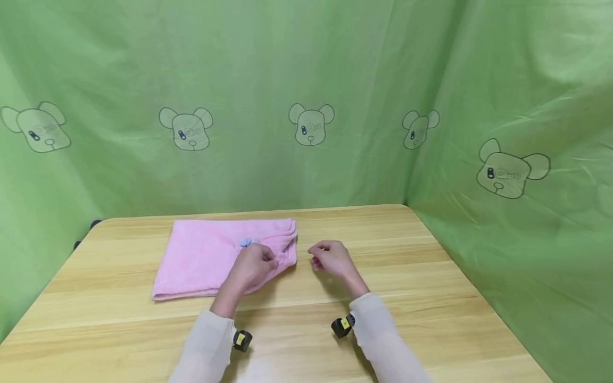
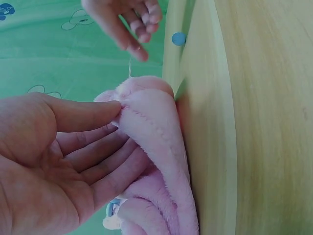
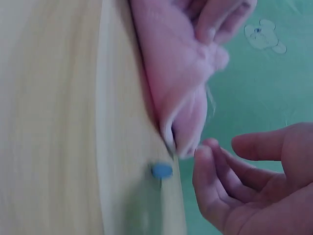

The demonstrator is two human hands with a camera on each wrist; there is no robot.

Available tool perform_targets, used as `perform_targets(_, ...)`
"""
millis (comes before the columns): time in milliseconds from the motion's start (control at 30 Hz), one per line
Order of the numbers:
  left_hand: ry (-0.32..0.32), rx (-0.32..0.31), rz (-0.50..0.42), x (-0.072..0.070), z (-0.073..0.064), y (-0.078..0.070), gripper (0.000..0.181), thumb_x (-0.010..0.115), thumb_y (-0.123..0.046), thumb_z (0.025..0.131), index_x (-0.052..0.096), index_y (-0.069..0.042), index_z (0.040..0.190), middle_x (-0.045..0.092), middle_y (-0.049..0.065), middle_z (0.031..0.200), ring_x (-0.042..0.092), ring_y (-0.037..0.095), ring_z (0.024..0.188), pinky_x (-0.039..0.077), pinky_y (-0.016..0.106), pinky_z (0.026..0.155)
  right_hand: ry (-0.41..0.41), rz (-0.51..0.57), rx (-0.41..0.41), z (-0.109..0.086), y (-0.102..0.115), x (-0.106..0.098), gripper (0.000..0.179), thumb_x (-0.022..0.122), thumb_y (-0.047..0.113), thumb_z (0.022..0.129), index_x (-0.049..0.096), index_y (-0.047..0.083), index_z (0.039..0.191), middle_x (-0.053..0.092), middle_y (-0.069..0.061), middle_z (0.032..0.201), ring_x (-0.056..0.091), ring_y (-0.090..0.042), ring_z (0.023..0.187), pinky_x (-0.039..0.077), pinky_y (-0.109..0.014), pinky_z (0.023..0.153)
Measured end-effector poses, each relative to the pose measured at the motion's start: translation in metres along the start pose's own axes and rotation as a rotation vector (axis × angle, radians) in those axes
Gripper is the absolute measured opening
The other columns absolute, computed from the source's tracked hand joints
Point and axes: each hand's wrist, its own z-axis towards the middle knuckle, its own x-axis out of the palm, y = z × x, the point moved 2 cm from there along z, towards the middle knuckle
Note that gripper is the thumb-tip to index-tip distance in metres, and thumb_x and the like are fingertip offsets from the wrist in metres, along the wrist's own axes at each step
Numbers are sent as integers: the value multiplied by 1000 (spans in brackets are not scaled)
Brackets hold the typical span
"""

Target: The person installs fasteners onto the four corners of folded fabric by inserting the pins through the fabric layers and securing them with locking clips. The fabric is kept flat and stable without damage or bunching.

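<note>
A folded pink plush cloth lies on the left part of the table, a small light-blue ornament on its top. My left hand pinches the cloth's right edge between thumb and fingers, lifting that corner a little, as the left wrist view shows along a stitched seam. From the lifted corner a fine pale thread sticks out. Just right of the cloth hovers my right hand, its fingers loosely bent. In the right wrist view its thumb and fingertips stand apart with nothing visible between them.
A small blue disc shows on the wooden table in both wrist views, beyond the cloth's right end. Green curtains printed with bear heads hang behind and along both sides. Each wrist carries a black camera.
</note>
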Motion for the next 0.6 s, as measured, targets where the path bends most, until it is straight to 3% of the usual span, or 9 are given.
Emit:
perform_targets(100,-1,8,-3,0,0,0,7,73,-8,88,76,-2,92,75,8,86,66,21,80,57,40,81,-67,-180,-20,2,-5,-6,17,63,12,93,74,-1,98,72,-15,78,61,-15,61,50,-24,56)
perform_targets(167,0,7,-6,0,0,0,7,73,-7,88,76,-2,91,74,8,86,66,20,80,56,39,81,-60,-274,-13,2,-7,-7,13,66,14,92,74,4,96,70,-11,75,57,-13,58,43,-23,53)
perform_targets(367,0,6,-7,-1,0,0,6,73,-7,88,76,-2,90,74,7,84,65,20,78,56,38,79,92,-406,9,-1,-7,1,17,70,13,91,73,6,106,64,-4,70,52,-11,53,40,-23,51)
perform_targets(600,2,2,-17,0,0,0,6,73,-7,88,76,-2,89,74,7,84,65,19,78,56,38,78,91,-497,7,-1,-9,4,8,77,10,81,70,11,85,67,-7,86,55,-18,67,41,-27,58)
